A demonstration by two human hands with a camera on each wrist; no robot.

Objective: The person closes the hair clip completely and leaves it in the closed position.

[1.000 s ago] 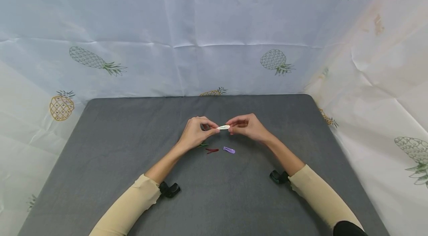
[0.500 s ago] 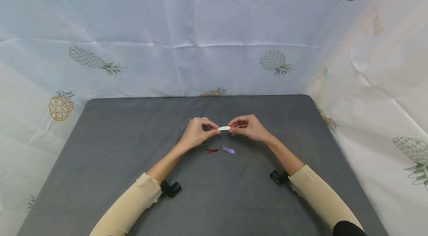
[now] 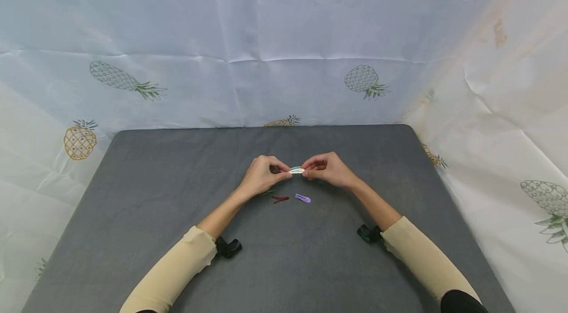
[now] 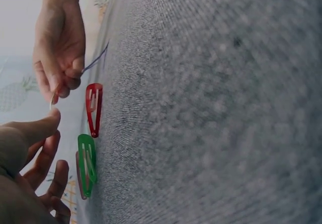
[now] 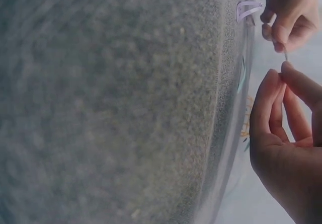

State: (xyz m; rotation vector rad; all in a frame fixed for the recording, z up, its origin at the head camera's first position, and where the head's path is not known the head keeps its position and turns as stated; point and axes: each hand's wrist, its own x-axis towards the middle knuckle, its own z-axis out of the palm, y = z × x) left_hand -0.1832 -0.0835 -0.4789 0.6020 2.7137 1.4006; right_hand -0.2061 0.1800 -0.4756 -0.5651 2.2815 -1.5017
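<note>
A white snap hair clip (image 3: 297,171) is stretched between my hands above the table. My left hand (image 3: 260,176) pinches its left end between thumb and fingertips, while my right hand (image 3: 329,170) pinches the opposite end. Only a thin edge of it shows in the wrist views. Just behind it in the head view, a teal hair clip (image 3: 296,167) peeks out; the right wrist view has this teal clip (image 5: 242,74) on the table. Nearer the body lie a red hair clip (image 4: 93,109) and a purple one (image 3: 303,198), both splayed. A green hair clip (image 4: 87,163) lies below my left hand.
A brownish-pink hair clip (image 4: 80,176) sits partly behind the green one. Grey cloth covers the table (image 3: 284,263). A pineapple-print curtain (image 3: 284,22) hangs along the far edge and the sides. Black camera mounts (image 3: 228,248) stick out from both wrists.
The white hair clip has turned slightly between the fingers, showing its split frame more. The teal hair clip behind it has come into sight. Both hands stay almost in place.
</note>
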